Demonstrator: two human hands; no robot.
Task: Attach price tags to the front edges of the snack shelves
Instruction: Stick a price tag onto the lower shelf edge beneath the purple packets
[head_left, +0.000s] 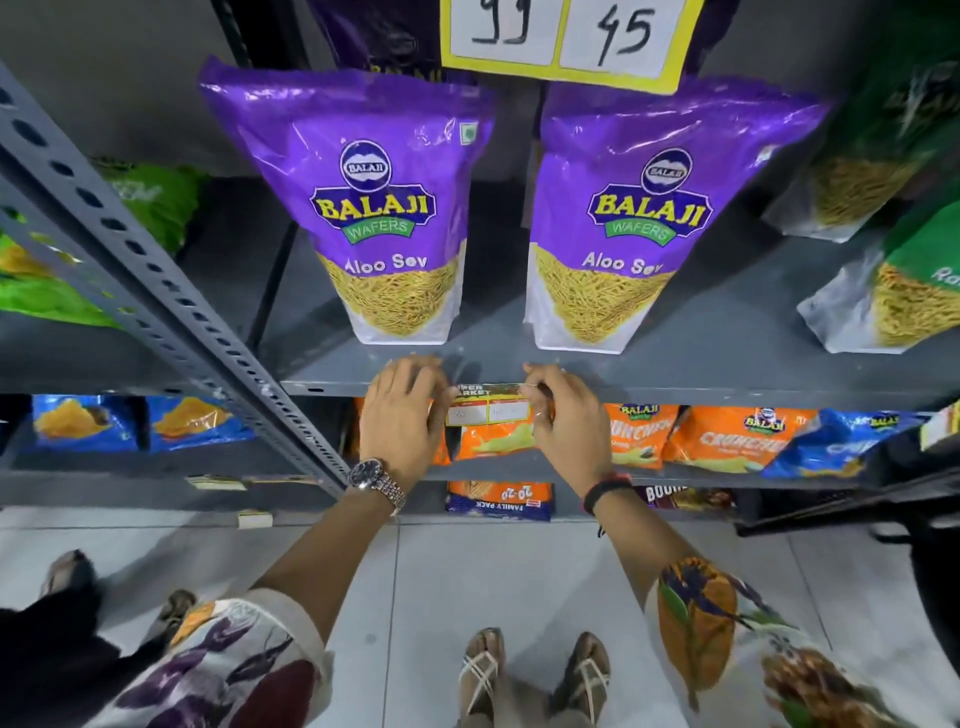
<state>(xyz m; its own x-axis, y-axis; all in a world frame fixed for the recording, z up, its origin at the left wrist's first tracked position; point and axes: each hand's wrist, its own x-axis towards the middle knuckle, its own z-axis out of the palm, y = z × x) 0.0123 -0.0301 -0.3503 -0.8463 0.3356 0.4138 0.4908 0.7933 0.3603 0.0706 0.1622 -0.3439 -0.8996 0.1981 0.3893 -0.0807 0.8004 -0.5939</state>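
A small price tag (488, 405) with a dark header and two white boxes hangs against the front edge of the grey metal shelf (701, 387). My left hand (402, 415) presses on the tag's left end, fingers spread over the shelf edge. My right hand (563, 415) pinches the tag's right end between thumb and fingers. Two purple Aloo Sev bags (387, 208) (631, 218) stand on the shelf just above the tag. A larger yellow-framed price tag (566, 36) hangs from the shelf above.
A perforated grey upright (135, 270) slants across the left. Orange snack packs (727, 436) and blue packs (140, 423) fill the shelf below. Green bags (914, 280) stand at the right. Loose tags (215, 482) lie on a low shelf. Another person's dark clothing (47, 649) is at bottom left.
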